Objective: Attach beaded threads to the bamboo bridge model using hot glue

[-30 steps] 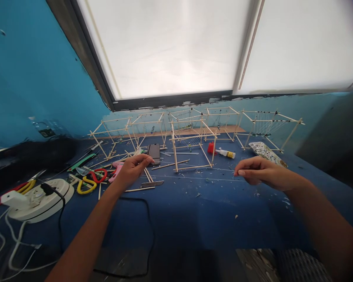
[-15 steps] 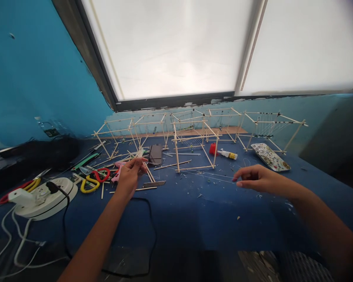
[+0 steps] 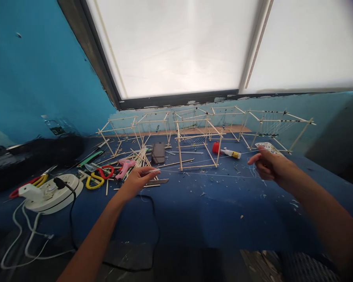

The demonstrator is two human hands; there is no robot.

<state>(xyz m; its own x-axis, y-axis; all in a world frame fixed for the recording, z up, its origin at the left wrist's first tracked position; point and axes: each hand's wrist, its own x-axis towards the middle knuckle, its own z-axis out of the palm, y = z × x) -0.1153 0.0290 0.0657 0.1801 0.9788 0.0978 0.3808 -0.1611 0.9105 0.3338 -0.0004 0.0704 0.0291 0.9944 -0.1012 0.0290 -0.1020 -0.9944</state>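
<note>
Blue tabletop (image 3: pixel 182 223), pale thread (image 3: pixel 208 174) between both hands (image 3: pixel 139 179) (image 3: pixel 269 165), apparently two strands.

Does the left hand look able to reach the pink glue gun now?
Probably yes: the glue gun lies close beside the left hand, and nothing tall stands between them, though that hand seems to pinch thread.

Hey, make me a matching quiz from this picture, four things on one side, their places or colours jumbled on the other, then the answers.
Column one:
1. Thread
2. Glue gun
3. Power strip
4. Tray

Column two:
A. White, with a black plug
B. Patterned, partly hidden by the right hand
C. Running from the left hand's fingertips toward the right
D. Pink, beside wooden sticks

Pairs: 1-C, 2-D, 3-A, 4-B
</note>
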